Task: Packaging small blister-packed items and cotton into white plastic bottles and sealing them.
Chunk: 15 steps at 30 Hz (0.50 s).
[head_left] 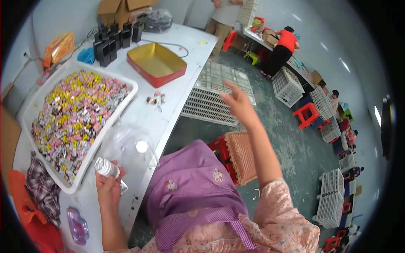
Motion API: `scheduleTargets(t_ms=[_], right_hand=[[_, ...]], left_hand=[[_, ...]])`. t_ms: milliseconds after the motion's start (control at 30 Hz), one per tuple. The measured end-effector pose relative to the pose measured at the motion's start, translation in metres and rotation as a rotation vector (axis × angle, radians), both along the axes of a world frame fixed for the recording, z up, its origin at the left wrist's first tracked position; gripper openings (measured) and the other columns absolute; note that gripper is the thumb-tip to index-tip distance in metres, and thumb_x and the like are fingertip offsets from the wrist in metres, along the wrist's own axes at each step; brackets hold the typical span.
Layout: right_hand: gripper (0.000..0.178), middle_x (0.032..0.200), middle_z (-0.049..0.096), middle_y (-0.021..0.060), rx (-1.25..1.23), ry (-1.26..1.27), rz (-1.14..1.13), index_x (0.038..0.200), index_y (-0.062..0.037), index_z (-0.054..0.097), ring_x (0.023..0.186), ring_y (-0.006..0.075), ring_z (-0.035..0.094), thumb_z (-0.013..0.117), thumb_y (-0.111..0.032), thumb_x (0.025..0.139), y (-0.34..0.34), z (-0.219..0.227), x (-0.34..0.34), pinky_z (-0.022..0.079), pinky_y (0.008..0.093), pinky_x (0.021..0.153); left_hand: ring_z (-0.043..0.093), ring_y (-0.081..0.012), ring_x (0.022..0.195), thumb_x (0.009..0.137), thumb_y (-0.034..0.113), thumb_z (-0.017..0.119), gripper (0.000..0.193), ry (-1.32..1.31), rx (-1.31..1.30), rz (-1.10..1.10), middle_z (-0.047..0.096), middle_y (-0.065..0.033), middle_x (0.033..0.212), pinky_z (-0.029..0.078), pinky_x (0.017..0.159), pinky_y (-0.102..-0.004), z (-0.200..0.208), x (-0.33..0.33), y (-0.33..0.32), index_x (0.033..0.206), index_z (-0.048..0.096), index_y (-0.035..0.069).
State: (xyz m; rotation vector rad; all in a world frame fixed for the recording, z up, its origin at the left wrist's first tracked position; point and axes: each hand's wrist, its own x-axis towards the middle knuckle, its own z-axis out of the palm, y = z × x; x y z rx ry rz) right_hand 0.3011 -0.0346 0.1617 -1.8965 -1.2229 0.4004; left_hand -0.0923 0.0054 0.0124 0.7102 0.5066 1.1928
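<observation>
My left hand (pixel 110 179) is closed around a small white and silver ribbed cylinder (pixel 106 167) above the table. Whether it is one piece or a stack of caps, I cannot tell. Beside it lies clear plastic (pixel 122 141), with a round white disc (pixel 141 146) showing on it. Out to the right, my right hand (pixel 238 103) is raised over the crate side, fingers apart and holding nothing. A large white tray (pixel 126 103) full of small wrapped sweets (pixel 80 114) sits left of the plastic.
Beyond the tray stand a red tin with a gold inside (pixel 157 76) and several black devices (pixel 114 40). White crates (pixel 211 101) rest on the floor beside the table (pixel 168 111). A red stool with a woven cover (pixel 240 158) is close by. Other people work farther off.
</observation>
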Motion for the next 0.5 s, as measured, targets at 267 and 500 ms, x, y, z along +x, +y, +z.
scheduleTargets(t_ms=[267, 500], right_hand=[[0.07, 0.117, 0.05, 0.0239, -0.294, -0.678, -0.55, 0.129, -0.0006, 0.035, 0.111, 0.0341, 0.049, 0.065, -0.033, 0.075, 0.005, 0.036, 0.213, 0.04, 0.0369, 0.09], [0.071, 0.118, 0.051, 0.0213, -0.373, -0.743, -0.509, 0.13, -0.0011, 0.034, 0.11, 0.0336, 0.049, 0.065, -0.033, 0.074, 0.005, 0.03, 0.217, 0.041, 0.0375, 0.088]], left_hand=[[0.058, -0.0261, 0.092, 0.073, 0.009, 0.068, 0.056, 0.009, 0.076, -0.02, 0.051, -0.0143, 0.114, 0.05, 0.08, -0.0358, 0.0, 0.004, -0.003, 0.12, 0.038, 0.004], [0.058, -0.0258, 0.092, 0.073, 0.01, 0.068, 0.055, 0.008, 0.097, -0.016, 0.051, -0.0139, 0.113, 0.05, 0.08, -0.0357, 0.002, 0.002, 0.0, 0.119, 0.038, 0.004]])
